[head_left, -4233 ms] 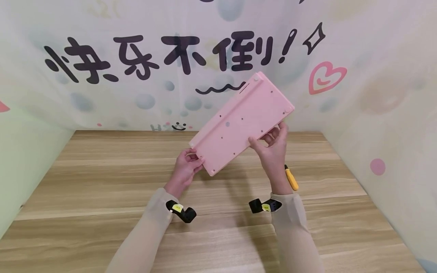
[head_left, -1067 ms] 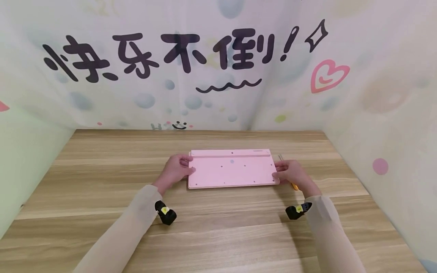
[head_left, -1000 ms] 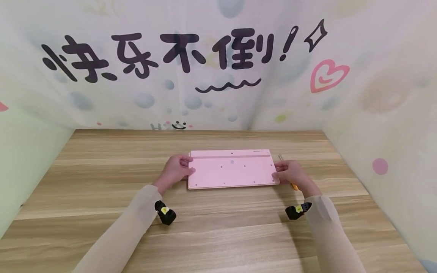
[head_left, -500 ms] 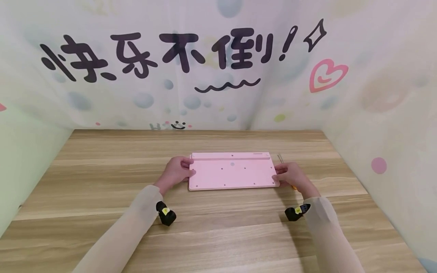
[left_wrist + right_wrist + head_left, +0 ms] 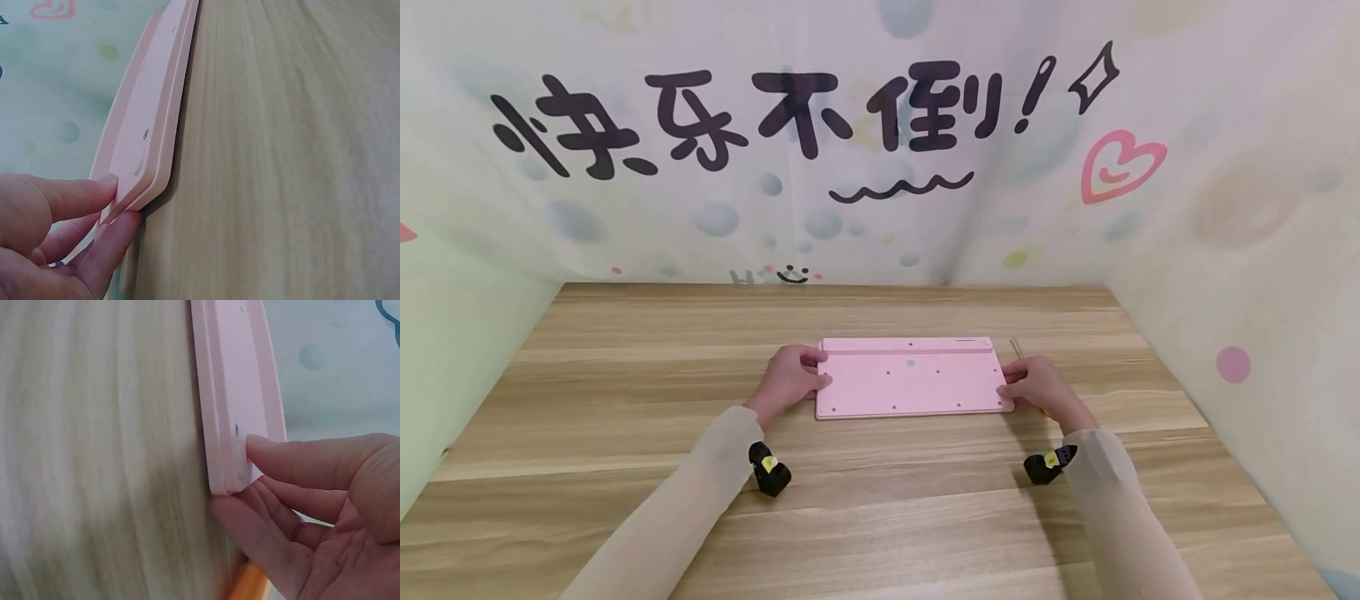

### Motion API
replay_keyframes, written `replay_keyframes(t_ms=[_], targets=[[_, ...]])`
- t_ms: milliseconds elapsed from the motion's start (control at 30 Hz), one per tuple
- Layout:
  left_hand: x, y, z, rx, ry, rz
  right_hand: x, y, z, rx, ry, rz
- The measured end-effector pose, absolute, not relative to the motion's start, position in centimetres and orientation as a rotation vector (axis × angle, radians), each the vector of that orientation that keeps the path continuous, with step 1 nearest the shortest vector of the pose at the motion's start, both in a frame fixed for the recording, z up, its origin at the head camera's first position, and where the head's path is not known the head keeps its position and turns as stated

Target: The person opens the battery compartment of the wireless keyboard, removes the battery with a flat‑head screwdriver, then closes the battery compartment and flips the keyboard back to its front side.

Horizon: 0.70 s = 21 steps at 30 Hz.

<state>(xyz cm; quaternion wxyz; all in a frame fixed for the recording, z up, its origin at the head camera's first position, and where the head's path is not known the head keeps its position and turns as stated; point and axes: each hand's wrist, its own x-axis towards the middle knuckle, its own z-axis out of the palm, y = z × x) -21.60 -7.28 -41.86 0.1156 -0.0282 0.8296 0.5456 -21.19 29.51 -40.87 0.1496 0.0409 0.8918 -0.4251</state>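
Observation:
A pink keyboard lies with its underside up, low over the wooden table, its raised ridge along the far edge and several small screws dotted across it. My left hand grips its left end, thumb on the underside and fingers beneath the edge, as the left wrist view shows on the keyboard's corner. At the opposite end my right hand pinches the keyboard the same way. Behind the right hand is a screwdriver, mostly hidden; its orange handle shows below the fingers in the right wrist view.
The wooden table runs back to a printed cloth wall with large dark characters. Pale walls close in the left and right sides. A black wrist camera sits on each sleeve.
Earlier, the keyboard was held up and tilted above the table, underside in view. It has since been lowered and levelled, the right hand shifting to its right end; over the last second it moved slightly nearer.

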Motion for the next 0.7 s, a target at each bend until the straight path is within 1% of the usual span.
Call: replay_keyframes(t_ms=[233,467,700], targets=[[-21.8,-7.1,-41.7,-0.063,2.468,1.553,-21.0,29.5,-40.8,0.137,2.564,-1.286],[-22.0,-7.4,-41.7,-0.037,2.410,1.526,-20.5,29.5,-40.8,0.219,2.557,-1.371],[-22.5,-7.9,-40.0,0.045,2.429,1.434,-20.2,29.1,-40.4,0.203,2.603,-1.317]])
